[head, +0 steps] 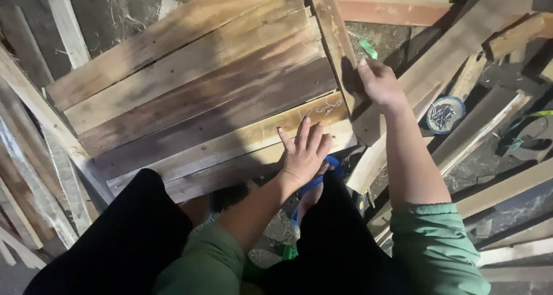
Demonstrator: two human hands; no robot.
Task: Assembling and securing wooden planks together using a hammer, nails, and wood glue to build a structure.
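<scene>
A panel of several wooden planks [196,87] nailed side by side lies on the ground in front of my knees. My left hand [304,151] rests flat, fingers spread, on the panel's near right corner, on the pale front plank [253,136]. My right hand [377,82] reaches forward and grips the edge of a narrow wooden batten [334,36] that runs along the panel's right side. Pencil scribbles [328,106] mark the plank near that corner.
A small round dish of nails [444,114] sits on the planks to the right. Loose boards [478,30] lie stacked at the right and along the left edge [34,133]. Bare dirt [380,41] shows beyond. My blue sandal [314,182] is under the left hand.
</scene>
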